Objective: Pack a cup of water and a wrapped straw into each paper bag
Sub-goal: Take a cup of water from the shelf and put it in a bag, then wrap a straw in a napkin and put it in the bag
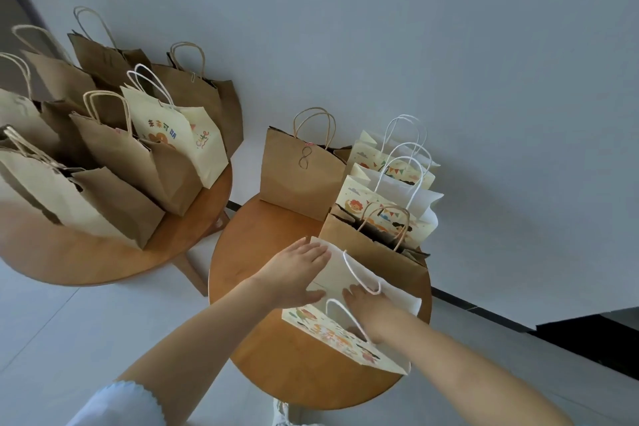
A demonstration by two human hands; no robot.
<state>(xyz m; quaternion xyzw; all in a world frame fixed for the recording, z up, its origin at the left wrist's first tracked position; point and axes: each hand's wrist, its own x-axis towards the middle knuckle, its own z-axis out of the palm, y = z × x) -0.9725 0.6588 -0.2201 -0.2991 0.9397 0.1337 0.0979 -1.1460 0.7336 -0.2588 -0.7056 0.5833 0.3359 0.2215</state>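
both hands are at the mouth of a printed cream bag (349,339) standing on the near round table (276,367). the right hand (375,309) reaches down into the opening, its fingers hidden inside, so i cannot tell its grip. the left hand (294,273) lies with straight fingers against the bag's far-left edge, thumb toward the opening. just beyond the hands stand a brown bag (373,252), more cream bags (387,197) and another brown one (297,176). far to the left, a second table (86,259) carries a crowd of bags (114,149).
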